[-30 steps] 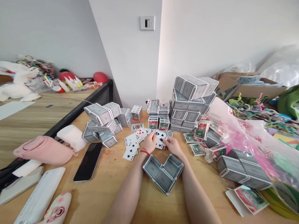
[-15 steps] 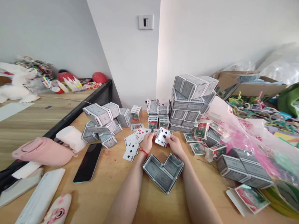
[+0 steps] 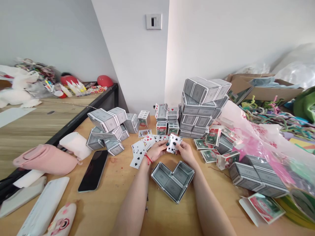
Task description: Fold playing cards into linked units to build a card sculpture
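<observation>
My left hand (image 3: 157, 151) pinches the left edge of a playing card (image 3: 173, 140) with black spade pips facing me. My right hand (image 3: 186, 152) grips the same card from the right, thumb across its front; whether it is one card or several cannot be told. Between my forearms lies an open heart-shaped box (image 3: 169, 186) built of grey-backed playing cards. Loose face-up cards (image 3: 138, 156) are spread on the table beyond and left of my left hand.
Stacked card-built boxes (image 3: 197, 111) rise at back right, with another stack (image 3: 105, 131) on the left. Card packets (image 3: 209, 155) lie right. A black phone (image 3: 93, 172), a pink pouch (image 3: 46, 160) and a pink plastic bag (image 3: 253, 137) flank the work area.
My left hand has moved right and closed in on the card, its fingers now touching it. The card has turned more upright. The heart-shaped box stays in place.
</observation>
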Action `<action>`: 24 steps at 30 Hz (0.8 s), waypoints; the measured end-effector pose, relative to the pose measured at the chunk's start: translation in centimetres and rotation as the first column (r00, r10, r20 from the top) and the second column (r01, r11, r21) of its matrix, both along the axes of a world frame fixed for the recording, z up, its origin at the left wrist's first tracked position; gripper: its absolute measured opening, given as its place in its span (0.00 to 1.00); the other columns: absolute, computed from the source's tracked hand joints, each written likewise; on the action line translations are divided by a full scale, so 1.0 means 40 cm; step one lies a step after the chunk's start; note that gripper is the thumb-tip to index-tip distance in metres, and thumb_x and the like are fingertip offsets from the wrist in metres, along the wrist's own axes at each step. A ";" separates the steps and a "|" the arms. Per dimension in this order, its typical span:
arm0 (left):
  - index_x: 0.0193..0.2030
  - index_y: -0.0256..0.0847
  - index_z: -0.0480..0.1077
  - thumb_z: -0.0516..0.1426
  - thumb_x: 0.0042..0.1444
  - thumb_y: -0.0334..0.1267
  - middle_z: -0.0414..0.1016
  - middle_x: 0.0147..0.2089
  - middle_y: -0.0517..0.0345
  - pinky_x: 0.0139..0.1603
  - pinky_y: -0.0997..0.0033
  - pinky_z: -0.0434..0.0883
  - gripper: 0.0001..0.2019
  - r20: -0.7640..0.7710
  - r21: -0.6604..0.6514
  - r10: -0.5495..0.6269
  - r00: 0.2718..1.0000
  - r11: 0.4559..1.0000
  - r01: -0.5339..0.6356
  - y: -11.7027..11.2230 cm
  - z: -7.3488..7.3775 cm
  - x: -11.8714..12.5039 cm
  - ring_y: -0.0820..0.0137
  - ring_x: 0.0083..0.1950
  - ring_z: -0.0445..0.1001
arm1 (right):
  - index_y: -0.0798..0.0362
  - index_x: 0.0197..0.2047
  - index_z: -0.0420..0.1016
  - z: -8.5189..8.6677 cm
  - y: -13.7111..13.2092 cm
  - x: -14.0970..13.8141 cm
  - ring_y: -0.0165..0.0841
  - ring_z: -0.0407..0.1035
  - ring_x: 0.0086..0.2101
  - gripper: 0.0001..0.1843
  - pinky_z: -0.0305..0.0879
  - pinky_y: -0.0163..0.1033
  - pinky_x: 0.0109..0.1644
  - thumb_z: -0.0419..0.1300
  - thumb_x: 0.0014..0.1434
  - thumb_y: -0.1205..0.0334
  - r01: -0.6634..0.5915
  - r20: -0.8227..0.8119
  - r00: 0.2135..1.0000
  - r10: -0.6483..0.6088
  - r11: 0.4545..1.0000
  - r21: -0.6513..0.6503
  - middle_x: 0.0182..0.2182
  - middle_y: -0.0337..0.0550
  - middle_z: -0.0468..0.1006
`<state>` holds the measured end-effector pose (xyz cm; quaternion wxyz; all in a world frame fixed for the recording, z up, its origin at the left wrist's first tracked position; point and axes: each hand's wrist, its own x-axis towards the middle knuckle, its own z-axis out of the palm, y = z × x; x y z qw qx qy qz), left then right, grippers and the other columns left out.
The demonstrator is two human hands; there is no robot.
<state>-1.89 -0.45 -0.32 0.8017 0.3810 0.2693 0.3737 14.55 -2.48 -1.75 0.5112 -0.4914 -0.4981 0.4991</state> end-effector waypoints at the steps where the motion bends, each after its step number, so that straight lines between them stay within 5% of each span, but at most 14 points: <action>1: 0.42 0.34 0.72 0.64 0.41 0.38 0.76 0.37 0.51 0.47 0.64 0.65 0.19 -0.013 0.005 -0.005 1.000 1.000 0.005 0.001 0.000 -0.002 0.65 0.41 0.72 | 0.53 0.23 0.62 0.001 -0.001 0.000 0.26 0.59 0.15 0.20 0.53 0.33 0.20 0.58 0.47 0.43 -0.001 0.013 1.000 0.001 1.000 0.002 0.12 0.34 0.66; 10: 0.41 0.31 0.73 0.65 0.38 0.40 0.77 0.37 0.48 0.47 0.63 0.66 0.21 -0.164 0.085 -0.037 0.986 0.995 0.051 0.005 0.010 -0.010 0.63 0.41 0.74 | 0.54 0.23 0.63 0.002 -0.010 0.006 0.26 0.58 0.16 0.20 0.53 0.32 0.20 0.56 0.48 0.44 -0.001 0.124 0.992 -0.003 0.999 0.032 0.13 0.33 0.64; 24: 0.31 0.32 0.75 0.65 0.35 0.43 0.77 0.29 0.53 0.41 0.65 0.69 0.17 -0.337 0.157 0.090 0.937 0.987 -0.038 0.003 0.009 -0.005 0.69 0.32 0.73 | 0.54 0.24 0.64 -0.002 -0.013 0.005 0.26 0.55 0.15 0.21 0.51 0.32 0.18 0.56 0.47 0.42 0.023 0.174 0.984 -0.026 1.000 0.018 0.12 0.33 0.62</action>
